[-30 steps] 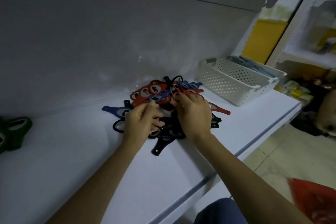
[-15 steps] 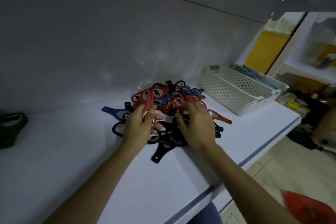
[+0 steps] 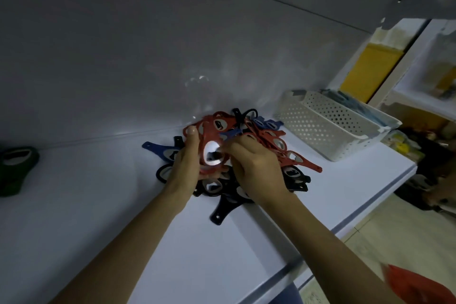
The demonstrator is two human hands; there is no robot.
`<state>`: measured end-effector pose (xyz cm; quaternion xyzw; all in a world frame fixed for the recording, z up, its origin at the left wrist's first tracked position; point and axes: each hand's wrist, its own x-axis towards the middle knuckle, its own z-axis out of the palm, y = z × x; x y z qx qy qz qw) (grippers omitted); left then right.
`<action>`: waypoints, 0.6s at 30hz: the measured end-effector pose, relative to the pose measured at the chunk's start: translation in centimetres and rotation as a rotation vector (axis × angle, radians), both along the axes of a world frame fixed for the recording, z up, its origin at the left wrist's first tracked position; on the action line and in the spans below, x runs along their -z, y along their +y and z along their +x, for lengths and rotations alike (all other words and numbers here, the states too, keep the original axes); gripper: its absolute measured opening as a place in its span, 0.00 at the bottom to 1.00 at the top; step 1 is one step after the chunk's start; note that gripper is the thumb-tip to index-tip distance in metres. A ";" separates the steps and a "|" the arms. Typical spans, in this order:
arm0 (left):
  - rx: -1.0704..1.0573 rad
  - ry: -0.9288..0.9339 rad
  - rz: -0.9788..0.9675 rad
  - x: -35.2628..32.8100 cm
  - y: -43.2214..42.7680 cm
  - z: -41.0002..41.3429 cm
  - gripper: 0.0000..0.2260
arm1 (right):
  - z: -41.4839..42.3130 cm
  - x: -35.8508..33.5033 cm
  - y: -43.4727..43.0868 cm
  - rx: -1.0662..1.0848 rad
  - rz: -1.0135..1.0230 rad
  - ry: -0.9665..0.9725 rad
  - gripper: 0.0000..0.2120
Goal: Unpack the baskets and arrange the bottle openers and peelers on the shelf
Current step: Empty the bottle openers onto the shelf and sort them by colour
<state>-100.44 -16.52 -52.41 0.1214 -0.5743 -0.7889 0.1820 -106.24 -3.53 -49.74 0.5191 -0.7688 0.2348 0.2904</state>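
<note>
We see the left hand (image 3: 185, 165) holding a red opener (image 3: 209, 148) up on edge. Its fingers lie straight along the opener's back and the shiny metal face is turned toward us. The right hand (image 3: 256, 170) is close beside it, fingers curled, with the tips at the rim of that same opener. We cannot tell whether it pinches the opener or only touches it.

Both hands sit over the pile of openers (image 3: 266, 145), a tangle of red, blue and black on the white shelf (image 3: 98, 229) against the back wall. A black opener (image 3: 222, 210) pokes its handle out toward us, and a blue opener (image 3: 158, 149) sticks out to the left. The dark shapes on the metal faces are too blurred to read.

The white basket (image 3: 320, 126) stands just right of the pile with blue-grey items inside. A green opener (image 3: 14, 170) lies well apart, far to the left.
</note>
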 end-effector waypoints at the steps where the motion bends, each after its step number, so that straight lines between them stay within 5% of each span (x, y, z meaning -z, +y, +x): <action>1: 0.001 0.008 0.022 0.0 -0.1 0.1 0.20 | 0.1 0.1 -0.2 -0.028 0.069 -0.021 0.12; 3: -0.035 0.030 -0.008 0.2 -0.3 0.2 0.05 | 0.1 0.5 -0.4 -0.044 0.095 -0.131 0.14; 8: -0.072 0.060 -0.064 0.3 -0.3 0.2 0.07 | -3.2 0.3 -0.5 0.244 -0.182 -0.428 0.13; 11: -0.055 0.062 -0.036 0.3 -0.3 0.1 0.07 | -6.5 -0.2 -0.1 0.450 0.213 -0.470 0.23; 14: -0.049 0.058 -0.074 0.5 -0.2 0.1 0.07 | -7.3 -0.1 -0.1 0.420 0.446 -0.398 0.20; 18: -0.087 0.061 -0.116 0.4 -0.3 0.0 0.05 | -6.6 0.0 -0.1 0.392 0.355 -0.186 0.11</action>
